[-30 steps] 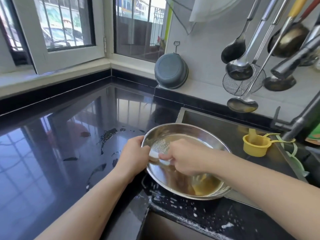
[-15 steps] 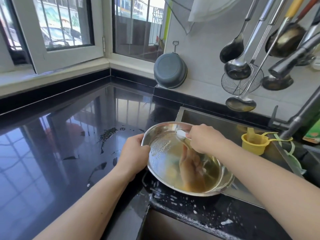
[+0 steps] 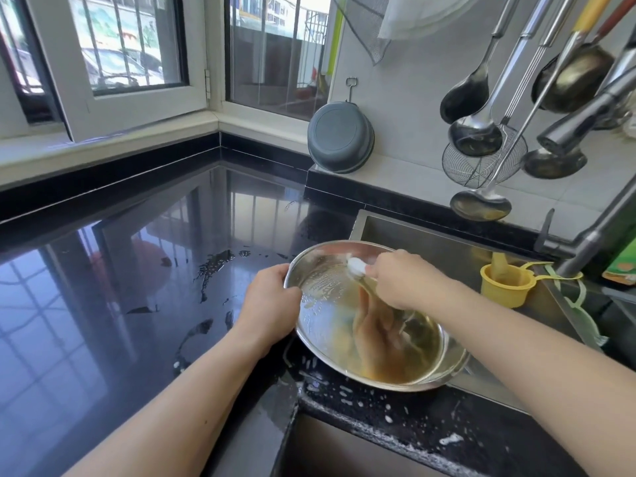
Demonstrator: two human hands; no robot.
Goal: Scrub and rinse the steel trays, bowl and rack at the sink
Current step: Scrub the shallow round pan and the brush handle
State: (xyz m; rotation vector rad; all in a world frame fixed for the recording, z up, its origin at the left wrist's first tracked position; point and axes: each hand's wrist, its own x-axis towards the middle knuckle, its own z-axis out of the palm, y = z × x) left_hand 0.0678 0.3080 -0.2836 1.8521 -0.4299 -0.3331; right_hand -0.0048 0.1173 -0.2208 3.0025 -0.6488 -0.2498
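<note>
The round steel tray (image 3: 371, 315) is sitting tilted on the near-left corner of the sink (image 3: 430, 242), its lower edge resting on the wet black countertop (image 3: 137, 287) where suds are spattered. The left hand (image 3: 272, 304) is gripping the tray's left rim, fingers curled over the edge, steadying it. The right hand (image 3: 402, 280) is pinching a small white scrubber (image 3: 356, 267) and pressing it against the tray's upper inner wall. A second ago that hand was working low on the left side of the tray; it has since been travelling up to the far rim, leaving a soapy film across the upper left of the tray. That suggests the scrubbing pass is circling the inside and is well along, though the brownish lower part is probably still needing attention and rinsing is yet to come. A yellow cup (image 3: 506, 285) is standing in the sink beneath the faucet (image 3: 585, 242)
</note>
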